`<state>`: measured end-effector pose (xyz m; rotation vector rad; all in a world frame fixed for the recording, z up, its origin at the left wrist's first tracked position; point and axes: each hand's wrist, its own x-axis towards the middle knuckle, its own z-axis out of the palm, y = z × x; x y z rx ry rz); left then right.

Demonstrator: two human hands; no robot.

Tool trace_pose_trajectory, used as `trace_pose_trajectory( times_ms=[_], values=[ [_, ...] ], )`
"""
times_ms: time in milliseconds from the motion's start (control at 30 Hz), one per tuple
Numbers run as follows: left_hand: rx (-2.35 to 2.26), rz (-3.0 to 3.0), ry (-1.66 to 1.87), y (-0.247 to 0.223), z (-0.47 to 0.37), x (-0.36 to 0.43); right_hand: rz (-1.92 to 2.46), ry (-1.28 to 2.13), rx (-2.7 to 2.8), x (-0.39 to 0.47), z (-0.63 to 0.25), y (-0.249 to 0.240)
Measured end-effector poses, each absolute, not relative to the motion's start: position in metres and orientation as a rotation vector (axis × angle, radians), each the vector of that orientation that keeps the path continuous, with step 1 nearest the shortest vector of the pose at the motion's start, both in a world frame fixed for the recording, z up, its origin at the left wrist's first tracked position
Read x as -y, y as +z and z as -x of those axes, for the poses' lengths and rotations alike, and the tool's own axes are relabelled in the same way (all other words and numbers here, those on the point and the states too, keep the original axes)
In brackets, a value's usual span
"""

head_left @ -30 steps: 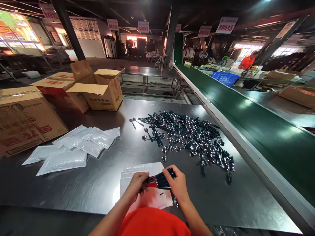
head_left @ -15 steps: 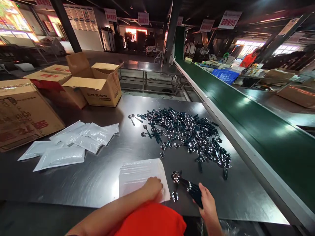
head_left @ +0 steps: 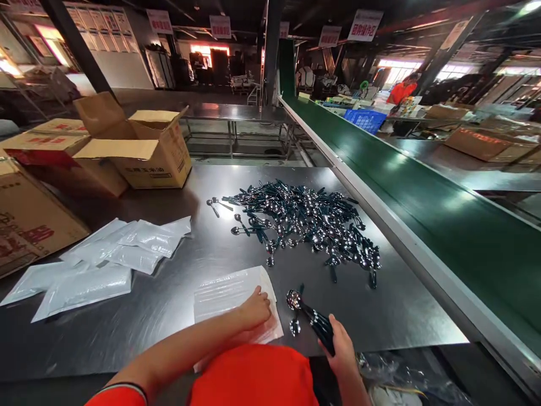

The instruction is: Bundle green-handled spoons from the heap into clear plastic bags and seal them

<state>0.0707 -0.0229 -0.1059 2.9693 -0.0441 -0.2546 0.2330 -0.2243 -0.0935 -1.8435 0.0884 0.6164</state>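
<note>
Presently: spoon bundle [head_left: 315, 320] clasped in right hand [head_left: 341, 352]; left hand [head_left: 255, 309] flat, unclenched, on bag stack [head_left: 230, 299].
Top bag best peeled singly left of the grip, handles kept aligned, bowls above the desk [head_left: 169, 304].

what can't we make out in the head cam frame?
- Spoon count in the right hand: the bundle of spoons overlaps and the palm covers the handle ends.
- How many bags are in the stack of bags: the left hand and a red garment cover its near edge.
- Open box contents: flaps block the inside.
- Overhead signs: text too small.
- Spoon pile: single pieces blur together.
</note>
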Motion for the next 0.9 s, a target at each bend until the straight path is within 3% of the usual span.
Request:
trace_pose_trajectory(
  times_ms=[200, 433, 567, 700, 900],
  values=[
    [0.049, -2.969, -0.235, -0.079, -0.065, 0.013, 1.681, 0.802, -0.240, 0.197, -0.229, -0.077],
    [0.114, -2.860, -0.040, -0.034, -0.062, 0.000, 1.696, 0.765, -0.061, 0.180, -0.235, -0.049],
    [0.083, -2.798, 0.074, -0.015, -0.057, -0.006, 1.807, 0.575, 0.135, 0.176, -0.239, -0.033],
    [0.047, -2.738, 0.214, -0.005, -0.055, -0.007, 1.987, 0.110, 0.606, 0.174, -0.235, -0.011],
    [0.030, -2.697, 0.459, -0.005, -0.049, -0.002, 1.675, -0.388, 1.271, 0.173, -0.225, 0.034]
  ],
)
